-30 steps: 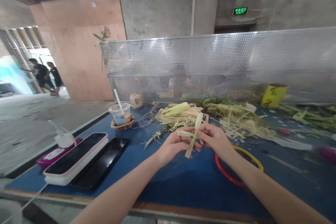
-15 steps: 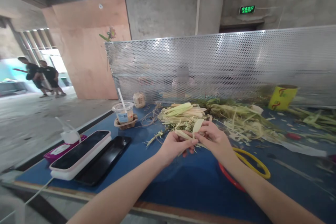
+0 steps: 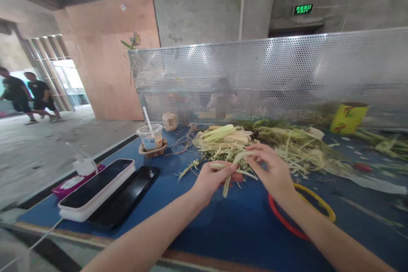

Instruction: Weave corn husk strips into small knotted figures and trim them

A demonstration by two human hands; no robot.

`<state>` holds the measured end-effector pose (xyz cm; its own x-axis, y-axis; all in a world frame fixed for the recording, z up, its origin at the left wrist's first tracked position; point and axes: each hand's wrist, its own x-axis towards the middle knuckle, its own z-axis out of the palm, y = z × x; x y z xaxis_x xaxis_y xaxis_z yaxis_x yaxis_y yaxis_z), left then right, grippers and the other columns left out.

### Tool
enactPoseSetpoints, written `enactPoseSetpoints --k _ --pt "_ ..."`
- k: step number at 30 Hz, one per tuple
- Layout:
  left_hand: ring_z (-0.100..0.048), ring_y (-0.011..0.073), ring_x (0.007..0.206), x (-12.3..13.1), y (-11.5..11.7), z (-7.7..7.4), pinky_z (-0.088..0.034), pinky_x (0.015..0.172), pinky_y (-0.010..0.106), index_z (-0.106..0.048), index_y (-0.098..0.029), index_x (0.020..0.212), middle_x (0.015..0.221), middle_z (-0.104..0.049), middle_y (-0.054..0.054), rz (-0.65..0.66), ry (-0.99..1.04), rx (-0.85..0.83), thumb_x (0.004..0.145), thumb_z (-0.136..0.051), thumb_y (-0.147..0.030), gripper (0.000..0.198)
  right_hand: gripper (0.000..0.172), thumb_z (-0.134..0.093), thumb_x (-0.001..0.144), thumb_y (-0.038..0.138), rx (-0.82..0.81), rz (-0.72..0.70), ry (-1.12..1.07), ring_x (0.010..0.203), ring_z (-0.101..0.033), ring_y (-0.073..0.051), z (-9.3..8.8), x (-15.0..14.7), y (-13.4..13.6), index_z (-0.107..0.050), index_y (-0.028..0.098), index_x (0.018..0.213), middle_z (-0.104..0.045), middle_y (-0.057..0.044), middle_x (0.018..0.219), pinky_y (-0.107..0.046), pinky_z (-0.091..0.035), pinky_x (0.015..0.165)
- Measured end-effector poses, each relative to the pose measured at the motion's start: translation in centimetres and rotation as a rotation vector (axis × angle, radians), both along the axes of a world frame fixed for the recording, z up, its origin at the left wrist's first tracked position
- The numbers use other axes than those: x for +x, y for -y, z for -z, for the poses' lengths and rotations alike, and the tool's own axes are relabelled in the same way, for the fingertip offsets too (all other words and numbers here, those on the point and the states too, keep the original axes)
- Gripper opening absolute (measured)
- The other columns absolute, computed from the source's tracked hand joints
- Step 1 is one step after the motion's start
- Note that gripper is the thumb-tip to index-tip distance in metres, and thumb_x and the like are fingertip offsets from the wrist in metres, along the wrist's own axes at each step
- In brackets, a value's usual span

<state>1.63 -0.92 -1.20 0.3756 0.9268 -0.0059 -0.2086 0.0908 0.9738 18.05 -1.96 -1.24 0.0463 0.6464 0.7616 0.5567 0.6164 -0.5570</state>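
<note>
My left hand (image 3: pixel 210 179) is closed in a pinch on crossed pale leaf strips (image 3: pixel 227 183), held just above the blue table (image 3: pixel 223 229). My right hand (image 3: pixel 270 171) pinches the upper end of one strip (image 3: pixel 242 155) and bends it toward the right. Behind the hands lies a pile of pale and green leaf strips (image 3: pixel 223 136). A red ring (image 3: pixel 280 216) and a yellow ring (image 3: pixel 321 204) lie under my right wrist.
Two phones (image 3: pixel 105 189) lie at the left beside a purple box (image 3: pixel 68 183). A plastic cup with a straw (image 3: pixel 149 136) and twine (image 3: pixel 181 142) stand further back. A perforated metal screen (image 3: pixel 270 76) closes the far side; a yellow cup (image 3: pixel 349 117) stands right. Two people (image 3: pixel 27 95) walk far left.
My right hand has drawn a strip up and to the right, away from the left hand. The view shifted slightly. The two people at far left walked further left.
</note>
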Motion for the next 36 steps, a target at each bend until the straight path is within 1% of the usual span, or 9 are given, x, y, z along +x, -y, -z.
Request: enactPoseSetpoints --k 3,6,9,13,19,22,24,29,36 --pt "-0.065 0.0195 0.074 -0.1 -0.1 0.1 -0.05 0.067 0.026 -0.065 -0.01 0.079 0.071 -0.07 0.009 -0.025 0.123 -0.095 0.061 -0.071 -0.034 0.03 0.037 -0.057 0.072 0.02 0.382 0.212 0.278 0.085 -0.049 -0.021 -0.4 0.3 0.9 -0.053 0.024 0.109 -0.049 -0.009 0.104 -0.038 -0.04 0.075" --pt "-0.065 0.0176 0.069 0.0 -0.1 0.2 -0.05 0.069 0.026 -0.066 -0.009 0.074 0.071 -0.069 0.009 -0.014 0.202 -0.097 0.058 -0.073 -0.03 0.028 0.036 -0.059 0.07 0.015 0.567 0.206 0.628 0.086 -0.048 -0.02 0.1 -0.2 1.5 -0.058 0.032 0.103 -0.051 -0.005 0.102 -0.039 -0.033 0.078" --pt "-0.064 0.0165 0.067 0.0 0.1 0.0 -0.049 0.064 0.024 -0.066 -0.008 0.072 0.07 -0.068 0.008 -0.027 0.215 -0.096 0.055 -0.075 -0.028 0.027 0.028 -0.059 0.073 0.015 0.562 0.149 0.746 0.087 -0.045 -0.019 0.8 -0.9 1.7 -0.062 0.031 0.096 -0.056 -0.003 0.099 -0.036 -0.031 0.077" --pt "-0.063 0.0169 0.069 0.0 0.1 -0.2 -0.049 0.064 0.024 -0.065 -0.009 0.076 0.072 -0.068 0.009 -0.047 0.22 -0.143 0.051 -0.077 -0.024 0.031 0.015 -0.06 0.074 0.016 0.509 0.1 0.635 0.087 -0.045 -0.017 0.9 -1.1 1.5 -0.064 0.03 0.078 -0.061 0.001 0.091 -0.035 -0.029 0.077" --pt "-0.06 0.0115 0.058 0.2 0.3 0.2 -0.046 0.054 0.019 -0.065 -0.008 0.071 0.063 -0.065 0.006 -0.017 0.237 -0.133 0.055 -0.075 -0.024 0.025 0.021 -0.055 0.078 0.014 0.569 0.064 0.813 0.092 -0.044 -0.019 1.0 -0.8 1.4 -0.064 0.029 0.089 -0.061 -0.003 0.101 -0.036 -0.032 0.078" --pt "-0.061 0.0127 0.061 0.2 0.4 0.1 -0.048 0.06 0.022 -0.064 -0.009 0.074 0.068 -0.067 0.007 -0.008 0.234 -0.146 0.056 -0.075 -0.025 0.027 0.02 -0.055 0.078 0.016 0.456 0.026 0.64 0.095 -0.047 -0.02 1.0 -0.7 1.1 -0.067 0.032 0.08 -0.061 -0.001 0.101 -0.039 -0.034 0.081" --pt "-0.061 0.0137 0.061 0.2 0.3 0.0 -0.049 0.061 0.026 -0.064 -0.01 0.074 0.068 -0.067 0.006 -0.075 0.224 -0.109 0.052 -0.076 -0.026 0.03 0.02 -0.055 0.079 0.018 0.348 -0.013 0.51 0.1 -0.049 -0.022 0.8 -0.5 0.8 -0.068 0.032 0.078 -0.06 -0.003 0.107 -0.042 -0.035 0.083" --pt "-0.056 0.01 0.052 0.1 -0.3 -0.2 -0.048 0.051 0.022 -0.068 -0.011 0.073 0.06 -0.065 0.003 -0.252 0.03 0.123 0.052 -0.075 -0.026 0.026 0.017 -0.053 0.079 0.02 0.066 -0.136 0.241 0.091 -0.06 -0.019 0.7 -0.2 0.4 -0.068 0.027 0.084 -0.066 -0.004 0.1 -0.036 -0.048 0.079" --pt "-0.051 0.0082 0.047 0.2 -0.4 -0.1 -0.045 0.049 0.02 -0.07 -0.012 0.074 0.06 -0.066 0.003 -0.306 -0.115 0.239 0.055 -0.072 -0.023 0.022 0.013 -0.058 0.073 0.022 -0.141 -0.062 0.076 0.075 -0.065 -0.018 0.6 -0.7 0.8 -0.069 0.025 0.08 -0.071 -0.001 0.08 -0.03 -0.052 0.07"
